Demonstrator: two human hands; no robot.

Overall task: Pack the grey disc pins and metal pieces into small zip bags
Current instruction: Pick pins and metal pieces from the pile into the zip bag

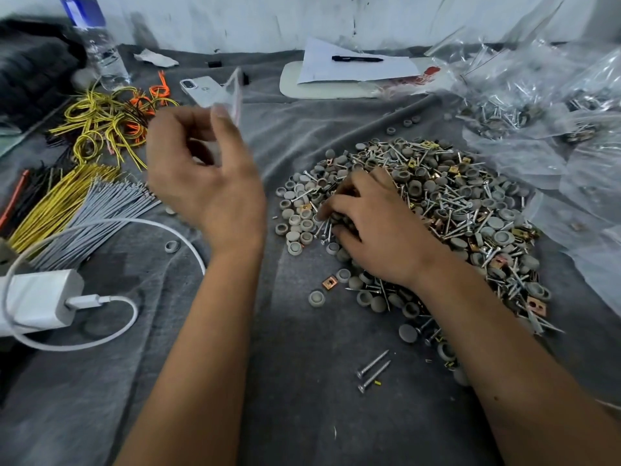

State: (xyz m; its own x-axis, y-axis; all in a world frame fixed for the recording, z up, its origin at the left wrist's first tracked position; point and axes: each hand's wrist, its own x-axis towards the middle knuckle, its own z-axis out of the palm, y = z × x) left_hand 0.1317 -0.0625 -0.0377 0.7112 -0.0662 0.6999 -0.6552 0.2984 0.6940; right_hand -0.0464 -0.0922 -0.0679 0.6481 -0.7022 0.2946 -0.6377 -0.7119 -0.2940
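Note:
A big heap (447, 210) of grey disc pins, screws and copper-coloured metal clips lies on the grey cloth at centre right. My right hand (366, 227) rests on the heap's left side, fingers curled around a few screws and grey discs. My left hand (201, 169) is raised to the left of the heap and pinches a small clear zip bag (228, 95) between thumb and fingers; the bag is blurred. Two loose screws (373, 371) lie near the front.
Bundles of yellow, grey and orange wires (77, 183) lie at left. A white charger with cable (40, 301) sits at front left. A phone (198, 89), water bottle (97, 45), paper with pen (356, 62) are behind. Filled clear bags (537, 112) pile at right.

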